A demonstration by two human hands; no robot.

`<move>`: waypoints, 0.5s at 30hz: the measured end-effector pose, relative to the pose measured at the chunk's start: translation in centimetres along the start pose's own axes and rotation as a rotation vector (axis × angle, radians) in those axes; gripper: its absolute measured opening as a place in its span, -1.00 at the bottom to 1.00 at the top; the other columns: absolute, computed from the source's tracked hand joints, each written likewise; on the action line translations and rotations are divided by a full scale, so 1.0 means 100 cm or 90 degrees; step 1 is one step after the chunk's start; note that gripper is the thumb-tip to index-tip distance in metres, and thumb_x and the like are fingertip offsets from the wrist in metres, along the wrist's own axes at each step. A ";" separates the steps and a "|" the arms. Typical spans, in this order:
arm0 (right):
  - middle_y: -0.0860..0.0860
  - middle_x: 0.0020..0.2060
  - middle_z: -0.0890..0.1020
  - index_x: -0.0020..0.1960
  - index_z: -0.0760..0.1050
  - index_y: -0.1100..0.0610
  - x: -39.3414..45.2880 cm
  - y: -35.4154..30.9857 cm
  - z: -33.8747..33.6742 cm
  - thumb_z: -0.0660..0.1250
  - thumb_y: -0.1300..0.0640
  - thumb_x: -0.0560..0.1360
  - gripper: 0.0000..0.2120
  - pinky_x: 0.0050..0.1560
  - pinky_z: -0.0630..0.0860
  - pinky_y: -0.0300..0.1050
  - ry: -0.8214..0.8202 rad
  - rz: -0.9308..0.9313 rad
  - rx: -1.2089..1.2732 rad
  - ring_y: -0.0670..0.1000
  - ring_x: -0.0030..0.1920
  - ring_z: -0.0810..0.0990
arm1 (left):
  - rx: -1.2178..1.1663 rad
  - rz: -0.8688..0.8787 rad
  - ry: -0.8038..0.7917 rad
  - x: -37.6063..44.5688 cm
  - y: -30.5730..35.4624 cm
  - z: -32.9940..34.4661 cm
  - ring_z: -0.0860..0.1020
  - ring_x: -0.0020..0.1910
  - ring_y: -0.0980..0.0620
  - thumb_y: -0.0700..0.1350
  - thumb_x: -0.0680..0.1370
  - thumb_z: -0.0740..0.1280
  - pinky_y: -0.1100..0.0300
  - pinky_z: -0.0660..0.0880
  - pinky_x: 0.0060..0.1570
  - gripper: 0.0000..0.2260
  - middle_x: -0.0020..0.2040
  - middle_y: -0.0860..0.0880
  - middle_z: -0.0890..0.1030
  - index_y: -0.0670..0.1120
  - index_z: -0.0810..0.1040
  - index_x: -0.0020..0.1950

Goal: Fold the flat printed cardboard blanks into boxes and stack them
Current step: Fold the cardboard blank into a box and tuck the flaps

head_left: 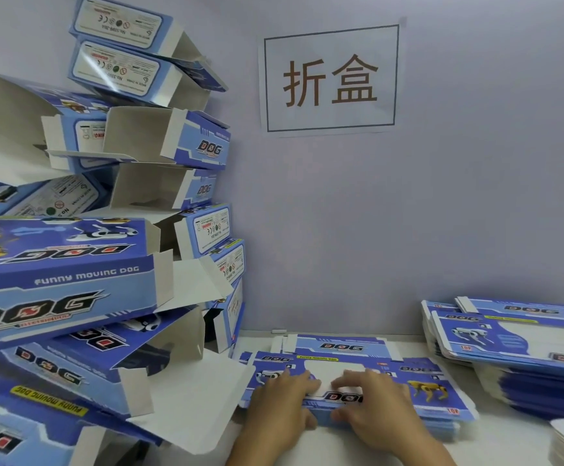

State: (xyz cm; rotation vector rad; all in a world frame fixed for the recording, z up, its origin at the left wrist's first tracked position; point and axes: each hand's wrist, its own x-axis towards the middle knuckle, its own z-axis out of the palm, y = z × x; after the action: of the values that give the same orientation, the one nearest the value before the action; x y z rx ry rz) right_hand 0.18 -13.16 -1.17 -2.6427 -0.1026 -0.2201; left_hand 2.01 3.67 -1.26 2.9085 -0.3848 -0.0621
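Two hands lie on a low pile of flat box blanks (358, 375) near the front edge of the white table (341, 445). The left hand (284, 398) rests flat on the top blank, fingers spread, with its thumb at the pile's front edge. The right hand (371, 401) lies just beside it, fingers flat on top and thumb tucked at the front edge; I cannot tell if it is gripping. A tall leaning stack of folded boxes (82, 264) fills the table's left side. A thicker pile of blanks (516, 348) sits at the right edge. A paper sign (330, 78) hangs on the wall behind.
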 end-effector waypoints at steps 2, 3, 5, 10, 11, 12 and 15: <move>-0.20 0.34 0.49 0.30 0.48 -0.28 -0.001 0.002 0.001 0.42 -0.16 0.47 -0.60 0.38 0.20 0.02 0.037 -0.001 -0.016 -0.06 0.37 0.38 | 0.003 -0.008 0.030 0.001 0.004 0.004 0.30 0.48 -0.11 0.04 0.60 0.33 -0.10 0.33 0.38 -0.51 0.52 0.03 0.34 0.16 0.30 0.51; -0.21 0.33 0.50 0.30 0.48 -0.28 0.000 0.004 0.001 0.41 -0.16 0.48 -0.61 0.37 0.22 0.00 0.047 -0.006 -0.020 -0.07 0.36 0.40 | -0.009 -0.008 0.055 0.001 0.004 0.005 0.35 0.43 -0.09 0.05 0.61 0.30 -0.05 0.35 0.35 -0.58 0.47 0.01 0.40 0.15 0.36 0.47; -0.21 0.29 0.53 0.29 0.49 -0.29 0.001 0.007 -0.001 0.39 -0.17 0.50 -0.64 0.34 0.27 -0.02 0.044 -0.017 -0.030 -0.08 0.32 0.43 | -0.030 0.006 0.093 -0.002 0.001 0.003 0.44 0.32 -0.07 0.06 0.63 0.27 0.04 0.40 0.24 -0.69 0.34 -0.02 0.52 0.12 0.47 0.37; -0.27 0.16 0.63 0.19 0.61 -0.24 0.004 0.013 -0.009 0.39 -0.18 0.50 -0.73 0.26 0.42 -0.07 0.065 -0.045 0.030 -0.15 0.20 0.54 | -0.003 0.054 0.198 -0.008 0.006 -0.007 0.50 0.22 -0.06 0.05 0.68 0.18 0.12 0.39 0.07 -0.76 0.22 0.01 0.60 0.07 0.56 0.26; -0.29 0.12 0.65 0.17 0.61 -0.26 0.005 0.014 -0.011 0.38 -0.19 0.50 -0.75 0.21 0.45 -0.09 0.092 -0.051 0.038 -0.15 0.17 0.56 | 0.006 0.075 0.246 -0.009 0.010 -0.010 0.49 0.26 -0.06 0.02 0.68 0.17 0.12 0.39 0.11 -0.77 0.24 0.02 0.59 0.05 0.58 0.23; -0.30 0.09 0.66 0.17 0.61 -0.26 0.005 0.014 -0.012 0.37 -0.19 0.51 -0.76 0.15 0.48 -0.12 0.123 -0.054 0.042 -0.15 0.16 0.58 | 0.020 0.110 0.320 -0.009 0.013 -0.013 0.47 0.32 -0.07 -0.02 0.68 0.20 0.11 0.39 0.19 -0.79 0.25 0.03 0.60 0.04 0.60 0.19; -0.18 0.06 0.70 0.20 0.61 -0.23 0.007 0.015 -0.013 0.29 -0.14 0.58 -0.77 0.02 0.51 -0.08 0.235 -0.054 0.027 -0.01 0.12 0.62 | -0.018 0.230 0.548 -0.009 0.022 -0.019 0.49 0.39 -0.06 -0.18 0.57 0.38 0.00 0.47 0.31 -0.81 0.23 -0.02 0.65 -0.05 0.68 0.15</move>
State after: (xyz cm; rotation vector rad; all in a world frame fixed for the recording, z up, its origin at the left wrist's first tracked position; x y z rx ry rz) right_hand 0.88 -15.07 -0.59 -2.5102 -0.0947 -0.7192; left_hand 0.67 2.21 1.05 2.4664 -0.6975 1.1580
